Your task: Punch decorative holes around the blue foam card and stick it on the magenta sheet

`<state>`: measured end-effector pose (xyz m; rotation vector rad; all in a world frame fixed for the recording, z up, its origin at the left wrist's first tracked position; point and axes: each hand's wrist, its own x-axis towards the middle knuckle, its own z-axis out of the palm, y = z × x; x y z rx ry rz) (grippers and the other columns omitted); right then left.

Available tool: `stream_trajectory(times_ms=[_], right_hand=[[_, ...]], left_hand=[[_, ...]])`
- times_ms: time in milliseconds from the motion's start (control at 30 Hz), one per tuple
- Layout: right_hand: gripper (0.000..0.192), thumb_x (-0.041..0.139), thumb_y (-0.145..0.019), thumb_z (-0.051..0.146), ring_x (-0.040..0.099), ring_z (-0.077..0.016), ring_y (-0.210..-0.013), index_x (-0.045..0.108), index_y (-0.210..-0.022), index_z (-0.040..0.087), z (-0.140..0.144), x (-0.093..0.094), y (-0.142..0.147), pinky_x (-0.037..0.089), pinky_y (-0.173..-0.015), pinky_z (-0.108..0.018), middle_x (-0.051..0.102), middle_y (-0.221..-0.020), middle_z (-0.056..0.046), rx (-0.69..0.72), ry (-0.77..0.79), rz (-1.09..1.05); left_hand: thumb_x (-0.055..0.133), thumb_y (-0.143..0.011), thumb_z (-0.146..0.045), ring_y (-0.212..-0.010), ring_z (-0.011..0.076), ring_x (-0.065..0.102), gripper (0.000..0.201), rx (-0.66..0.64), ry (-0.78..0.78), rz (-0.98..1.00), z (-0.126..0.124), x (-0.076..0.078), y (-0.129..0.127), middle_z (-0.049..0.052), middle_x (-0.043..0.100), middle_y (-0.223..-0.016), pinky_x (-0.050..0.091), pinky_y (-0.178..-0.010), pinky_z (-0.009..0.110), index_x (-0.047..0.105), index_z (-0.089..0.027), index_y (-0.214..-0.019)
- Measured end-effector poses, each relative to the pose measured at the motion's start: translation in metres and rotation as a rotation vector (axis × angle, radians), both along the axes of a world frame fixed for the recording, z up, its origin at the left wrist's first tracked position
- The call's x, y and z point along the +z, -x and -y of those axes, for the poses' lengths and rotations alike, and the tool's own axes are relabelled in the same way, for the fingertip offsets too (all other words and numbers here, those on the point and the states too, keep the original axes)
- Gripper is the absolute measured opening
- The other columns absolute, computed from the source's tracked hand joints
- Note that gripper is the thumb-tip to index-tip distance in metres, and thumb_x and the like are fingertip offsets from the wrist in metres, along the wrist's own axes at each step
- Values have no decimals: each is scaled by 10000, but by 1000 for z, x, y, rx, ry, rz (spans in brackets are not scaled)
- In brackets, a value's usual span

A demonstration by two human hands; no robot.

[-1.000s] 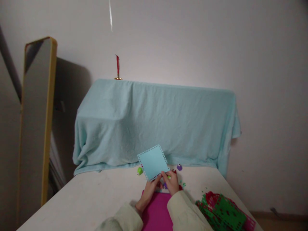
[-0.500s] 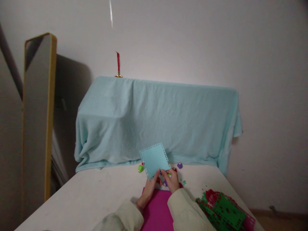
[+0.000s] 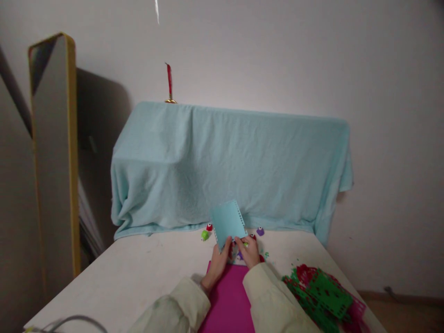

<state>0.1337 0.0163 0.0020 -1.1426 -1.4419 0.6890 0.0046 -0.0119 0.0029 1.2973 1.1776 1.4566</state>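
Left hand (image 3: 218,262) and right hand (image 3: 250,252): both narrowed on near edge of pale-blue perforated sheet (image 3: 229,223), held tilted above white table (image 3: 145,270); magenta sheet (image 3: 227,303) between sleeves (image 3: 267,296); green object (image 3: 205,236) alongside, perhaps a toy.

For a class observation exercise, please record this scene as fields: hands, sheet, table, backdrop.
Left hand: holds the light-blue sheet at its lower edge
Right hand: holds the same edge
Sheet state: tilted, perforated along edges
Table: flat magenta piece between the sleeves; green figure; purple figure; green-and-red pile on the right
Backdrop: draped pale-blue cloth, wall
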Motion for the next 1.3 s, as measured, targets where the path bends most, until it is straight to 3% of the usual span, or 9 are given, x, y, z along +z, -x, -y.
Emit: stream_trajectory(times_ms=[200,533,733,933,1167,1300], right_hand=[[385,596,-770,498,616,-195,-594,668,-704,125,1,2,-1,457,-575,-277,674,-626,-80,7,1,-13],[450,598,-735,587,563,-172,-548,639,-677,143,5,9,1,419,-507,-251,637,-577,-55,0,14,-53],[520,533,-768,656,390,-94,-367,604,-622,162,2,9,-1,303,-400,-219,444,-391,40,35,92,-239],[674,344,-830,709,310,-71,-298,507,-462,169,-3,6,-12,184,-338,-205,368,-321,25,13,243,-409],[588,369,-771,763,264,-54,-294,478,-654,197,-9,8,-15,119,-320,-178,480,-434,34,77,309,-686],[583,295,-770,794,225,-53,-283,438,-774,229,-9,6,-15,115,-313,-179,522,-481,44,141,278,-701]], left_hand=[[439,-858,-568,-556,133,441,454,-8,3,-13,0,-2,-1,-18,507,-559,375,-597,243,513,-181,-633],[465,-830,-595,-521,128,426,456,-46,18,0,7,7,-2,-26,487,-526,359,-544,241,534,-178,-657],[425,-858,-589,-529,119,430,471,-37,7,-29,5,5,-3,-34,472,-547,356,-554,235,493,-178,-640],[389,-884,-583,-525,123,447,473,-37,8,-42,3,1,-2,-39,457,-539,357,-544,234,499,-179,-663],[355,-905,-570,-532,130,476,492,-35,-7,-61,0,-5,-2,-27,486,-531,366,-562,233,545,-170,-690],[351,-907,-571,-533,130,484,499,-41,-6,-70,1,-5,-1,-20,505,-535,367,-571,234,549,-167,-690]])
